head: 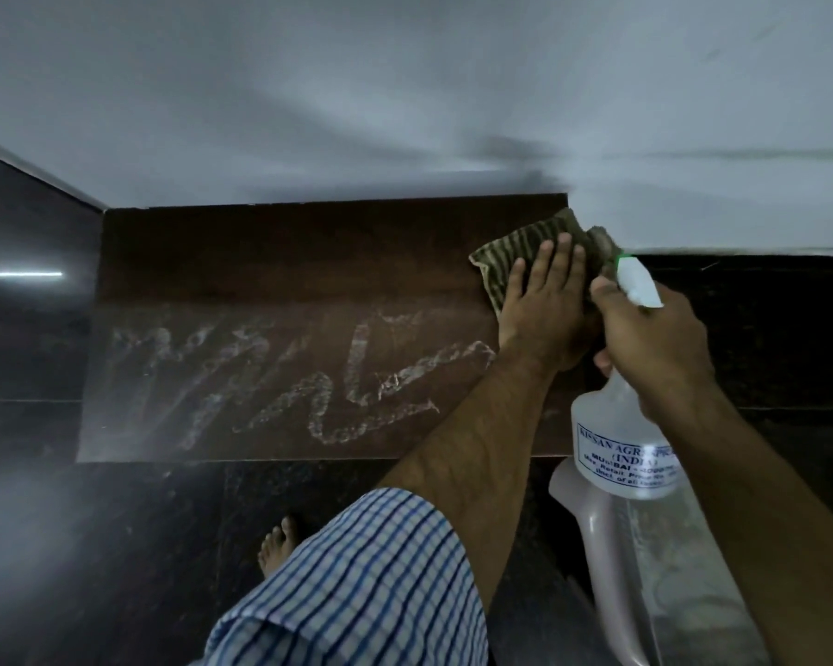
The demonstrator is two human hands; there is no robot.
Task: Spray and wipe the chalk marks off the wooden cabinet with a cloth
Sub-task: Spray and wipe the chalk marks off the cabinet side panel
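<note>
A dark wooden cabinet [280, 262] stands against the white wall, seen from above. White, wet-looking chalk marks [309, 377] scrawl across its front face. My left hand [544, 305] lies flat with fingers spread on a brown striped cloth [515, 252], pressing it onto the cabinet's top right corner. My right hand [655, 338] grips the neck of a clear spray bottle [621, 435] with a white nozzle [638, 281] and a blue-printed label, held just right of the left hand.
The floor is dark polished stone tile [116, 545]. My bare foot [277, 545] stands on it below the cabinet. A translucent plastic container [645, 569] sits low on the right under the bottle. A dark glossy wall [20, 281] closes in the left side.
</note>
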